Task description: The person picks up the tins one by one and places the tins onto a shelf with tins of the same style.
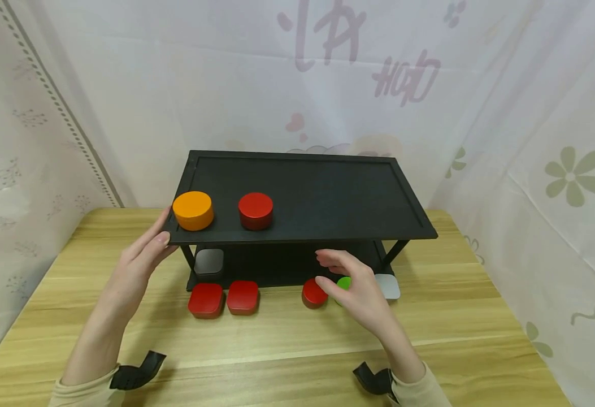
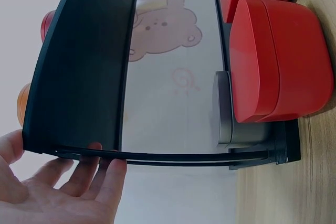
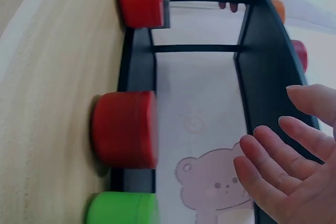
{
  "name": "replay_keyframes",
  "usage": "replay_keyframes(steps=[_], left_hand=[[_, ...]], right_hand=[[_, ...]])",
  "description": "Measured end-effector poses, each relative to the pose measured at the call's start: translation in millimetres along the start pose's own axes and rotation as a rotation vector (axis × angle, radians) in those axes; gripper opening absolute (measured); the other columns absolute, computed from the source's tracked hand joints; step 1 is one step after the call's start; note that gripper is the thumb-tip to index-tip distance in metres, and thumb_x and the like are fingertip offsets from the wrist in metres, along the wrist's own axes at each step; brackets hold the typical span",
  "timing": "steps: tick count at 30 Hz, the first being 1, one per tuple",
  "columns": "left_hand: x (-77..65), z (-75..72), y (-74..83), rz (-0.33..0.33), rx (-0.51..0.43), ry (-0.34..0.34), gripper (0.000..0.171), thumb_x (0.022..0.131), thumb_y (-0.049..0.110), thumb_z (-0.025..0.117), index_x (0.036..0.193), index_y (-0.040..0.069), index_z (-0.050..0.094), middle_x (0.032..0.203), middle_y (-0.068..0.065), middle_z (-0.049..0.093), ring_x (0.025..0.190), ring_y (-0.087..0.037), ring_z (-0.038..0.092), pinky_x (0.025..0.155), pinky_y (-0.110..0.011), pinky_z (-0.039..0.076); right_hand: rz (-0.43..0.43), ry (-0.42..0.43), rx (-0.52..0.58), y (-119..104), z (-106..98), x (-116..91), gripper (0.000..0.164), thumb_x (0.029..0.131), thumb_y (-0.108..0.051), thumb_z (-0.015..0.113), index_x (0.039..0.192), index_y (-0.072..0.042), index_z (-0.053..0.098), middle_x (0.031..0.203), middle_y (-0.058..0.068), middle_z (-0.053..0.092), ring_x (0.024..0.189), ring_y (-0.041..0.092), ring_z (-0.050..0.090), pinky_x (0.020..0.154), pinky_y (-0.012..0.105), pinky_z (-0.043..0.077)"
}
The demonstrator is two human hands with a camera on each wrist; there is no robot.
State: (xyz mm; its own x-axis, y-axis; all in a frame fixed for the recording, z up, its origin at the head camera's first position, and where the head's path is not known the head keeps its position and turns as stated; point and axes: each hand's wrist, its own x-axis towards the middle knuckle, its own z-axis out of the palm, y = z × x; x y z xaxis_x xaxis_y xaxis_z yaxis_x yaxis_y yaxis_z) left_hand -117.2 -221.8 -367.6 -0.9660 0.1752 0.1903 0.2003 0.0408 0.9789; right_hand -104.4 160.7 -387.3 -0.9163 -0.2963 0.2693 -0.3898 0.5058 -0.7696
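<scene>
A black two-tier shelf (image 1: 317,198) stands on the wooden table. My left hand (image 1: 129,274) grips its upper tier at the left front corner, thumb at the top edge and fingers beneath, as the left wrist view also shows. On that tier, an orange round tin (image 1: 193,211) is close to the held corner, with a red round tin (image 1: 255,212) to its right. My right hand (image 1: 358,294) hovers before the shelf with fingers spread and loosely bent, holding nothing. Below it are a red round tin (image 3: 126,129) and a green tin (image 3: 123,208), the latter partly hidden in the head view.
Two red square tins (image 1: 206,301) sit at the shelf's left front. A dark grey square tin (image 1: 209,263) rests on the lower tier behind them. Beyond my right hand is a silvery-white square tin (image 1: 389,286). A printed cloth (image 1: 251,85) hangs behind the wooden table (image 1: 256,350).
</scene>
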Motion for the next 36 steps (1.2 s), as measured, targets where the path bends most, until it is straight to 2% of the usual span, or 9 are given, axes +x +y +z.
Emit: replay_keyframes(steps=[6,11,18,26,36], left_hand=[[0.1,0.3,0.0,0.005,0.01,0.001,0.048,0.103,0.025,0.037,0.149,0.026,0.025,0.16,0.006,0.015,0.138,0.002,0.029,0.098,-0.003,0.039],[-0.4,-0.5,0.3,0.002,0.013,-0.002,0.048,0.103,0.025,0.037,0.149,0.027,0.025,0.16,0.006,0.015,0.138,0.002,0.029,0.098,-0.003,0.039],[-0.3,-0.2,-0.3,0.008,0.003,-0.006,0.048,0.103,0.024,0.037,0.149,0.026,0.025,0.16,0.006,0.015,0.139,0.001,0.028,0.099,-0.003,0.039],[0.5,0.6,-0.7,0.008,-0.005,-0.005,0.048,0.103,0.024,0.038,0.149,0.026,0.026,0.16,0.005,0.015,0.139,0.001,0.028,0.099,-0.003,0.04],[0.0,-0.1,-0.8,0.006,0.006,-0.001,0.048,0.103,0.024,0.037,0.149,0.026,0.026,0.16,0.005,0.016,0.137,0.002,0.03,0.099,-0.003,0.039]], right_hand=[[0.033,-0.021,-0.044,10.1,5.3,1.9,0.043,0.085,-0.032,0.069,0.126,-0.034,0.054,0.124,-0.001,0.062,0.11,0.019,0.06,0.092,0.038,0.054],[0.044,-0.035,-0.069,11.7,7.4,3.1,0.042,0.086,-0.03,0.069,0.125,-0.032,0.055,0.122,-0.006,0.062,0.11,0.019,0.06,0.092,0.039,0.055],[0.042,-0.043,-0.1,13.8,10.3,2.2,0.044,0.084,-0.027,0.071,0.126,-0.03,0.056,0.123,0.001,0.063,0.11,0.021,0.06,0.091,0.041,0.054],[0.087,-0.079,-0.232,19.4,16.5,2.1,0.05,0.081,-0.03,0.074,0.128,-0.031,0.055,0.124,-0.004,0.062,0.114,0.011,0.056,0.095,0.036,0.052],[0.109,-0.136,-0.345,25.3,22.5,1.7,0.056,0.079,-0.034,0.075,0.131,-0.022,0.056,0.128,-0.005,0.06,0.117,0.016,0.056,0.097,0.038,0.051]])
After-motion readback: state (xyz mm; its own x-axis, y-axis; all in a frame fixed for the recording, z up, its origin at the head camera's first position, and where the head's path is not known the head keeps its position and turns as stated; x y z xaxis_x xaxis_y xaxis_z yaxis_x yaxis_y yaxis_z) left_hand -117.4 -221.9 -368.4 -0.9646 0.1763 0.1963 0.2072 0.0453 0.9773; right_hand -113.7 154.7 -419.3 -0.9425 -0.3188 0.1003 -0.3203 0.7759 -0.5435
